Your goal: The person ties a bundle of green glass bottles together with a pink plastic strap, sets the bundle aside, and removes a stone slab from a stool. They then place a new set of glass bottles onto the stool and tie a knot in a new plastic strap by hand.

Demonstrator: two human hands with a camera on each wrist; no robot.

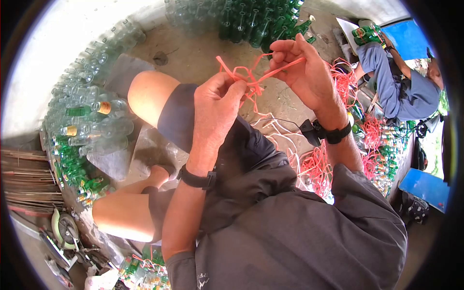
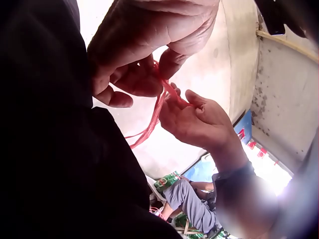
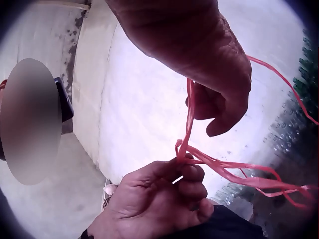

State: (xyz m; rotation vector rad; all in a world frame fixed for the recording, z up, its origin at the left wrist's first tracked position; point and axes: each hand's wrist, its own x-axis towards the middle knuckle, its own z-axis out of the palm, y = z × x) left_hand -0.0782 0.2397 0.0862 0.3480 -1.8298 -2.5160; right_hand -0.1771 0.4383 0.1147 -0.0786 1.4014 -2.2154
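My left hand (image 1: 212,108) pinches a looped bunch of red plastic twine (image 1: 252,79) between thumb and fingers, with loose ends sticking out. To its right my right hand (image 1: 311,79) is raised with bent fingers, and a flat strand stretches across the gap to it. In the right wrist view, that strand (image 3: 188,119) runs straight up from the left fingertips to the right hand, whose fingers partly hide its end. The left wrist view shows the twine (image 2: 158,102) passing between both hands. More twine (image 1: 270,121) hangs below them toward the floor.
Clear glass bottles (image 1: 96,123) stand in rows at the left, green bottles (image 1: 249,29) at the far side. A tangled heap of red twine (image 1: 316,169) lies at my right. Beyond, another seated person (image 1: 411,94) handles green bottles (image 1: 367,35).
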